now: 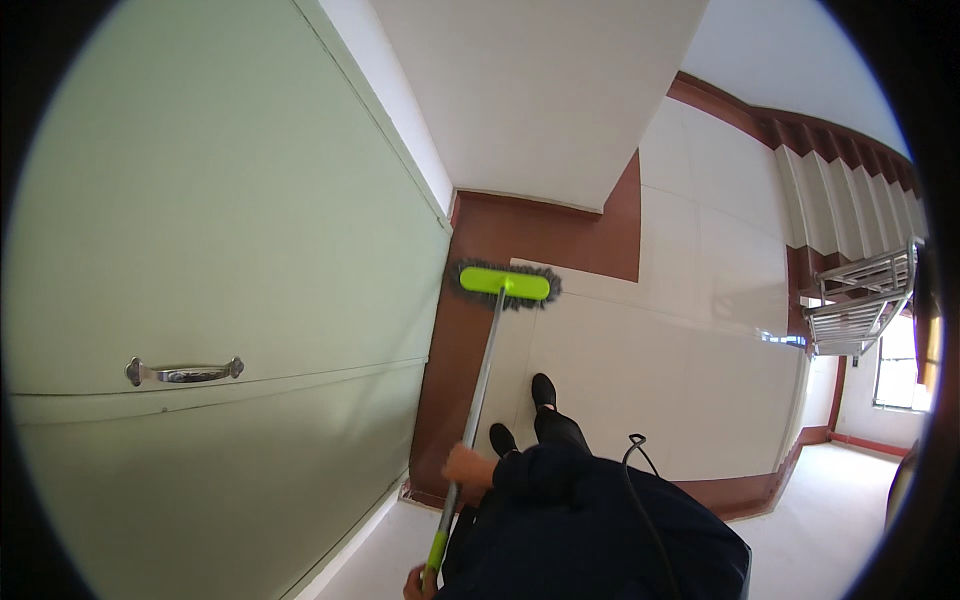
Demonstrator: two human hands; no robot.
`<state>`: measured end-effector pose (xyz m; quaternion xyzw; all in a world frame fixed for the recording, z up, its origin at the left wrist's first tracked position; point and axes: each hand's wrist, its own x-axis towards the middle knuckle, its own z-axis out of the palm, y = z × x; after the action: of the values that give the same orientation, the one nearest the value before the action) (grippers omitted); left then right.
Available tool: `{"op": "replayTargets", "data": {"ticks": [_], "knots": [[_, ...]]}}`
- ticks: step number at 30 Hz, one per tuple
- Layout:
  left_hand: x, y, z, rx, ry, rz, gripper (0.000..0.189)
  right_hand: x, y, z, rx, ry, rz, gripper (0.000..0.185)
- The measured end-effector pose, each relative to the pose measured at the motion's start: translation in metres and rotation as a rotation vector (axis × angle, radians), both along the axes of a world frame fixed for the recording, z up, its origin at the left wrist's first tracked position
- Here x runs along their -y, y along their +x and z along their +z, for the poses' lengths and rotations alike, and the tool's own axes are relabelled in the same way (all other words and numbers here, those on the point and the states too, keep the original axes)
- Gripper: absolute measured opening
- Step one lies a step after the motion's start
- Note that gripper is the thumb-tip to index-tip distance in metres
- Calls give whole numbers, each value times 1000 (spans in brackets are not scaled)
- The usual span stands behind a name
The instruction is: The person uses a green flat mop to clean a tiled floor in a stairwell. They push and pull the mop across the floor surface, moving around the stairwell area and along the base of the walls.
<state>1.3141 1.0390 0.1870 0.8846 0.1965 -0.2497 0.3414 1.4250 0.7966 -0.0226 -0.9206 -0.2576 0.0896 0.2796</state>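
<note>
Both my hands hold one flat mop, whose long metal pole (pixel 486 364) slants up and away from me. Its bright green head (pixel 529 286) has a grey shaggy fringe and rests on the floor, across the edge between reddish-brown border and pale tiles. My right hand (pixel 471 466) is wrapped around the pole's lower-middle part. Down at the bottom edge of the picture, my left hand (pixel 418 583) grips near the green handle grip (pixel 436 551); part of that hand is cut off.
To the left stands a pale green door (pixel 225 225) with a metal pull handle (pixel 185 371). A white wall corner (pixel 540 105) juts out beyond the mop. Stairs (pixel 840 195) and a metal-barred frame (pixel 862 300) are at right. A dark cable (pixel 634 480) hangs at my torso.
</note>
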Motion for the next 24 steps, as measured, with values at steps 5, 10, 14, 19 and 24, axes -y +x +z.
{"op": "replayTargets", "data": {"ticks": [5, 10, 14, 19, 24], "knots": [[-66, -51, -27, 66, 144, -178, 27, -28, -36, 15, 46, 101, 155, 9], [-18, -2, -52, 212, 123, -450, 26, 8, 7, -16, 32, -49, 40, 7], [96, 73, -67, 194, 8, -328, 28, 67, 62, -42, 76, -247, -203, 7], [186, 122, -88, 149, -56, -428, 32, 153, 100, -57, 273, -206, -437, 6], [133, 99, -79, 86, -37, -405, 34, 114, 84, -50, 142, -279, -285, 7]]}}
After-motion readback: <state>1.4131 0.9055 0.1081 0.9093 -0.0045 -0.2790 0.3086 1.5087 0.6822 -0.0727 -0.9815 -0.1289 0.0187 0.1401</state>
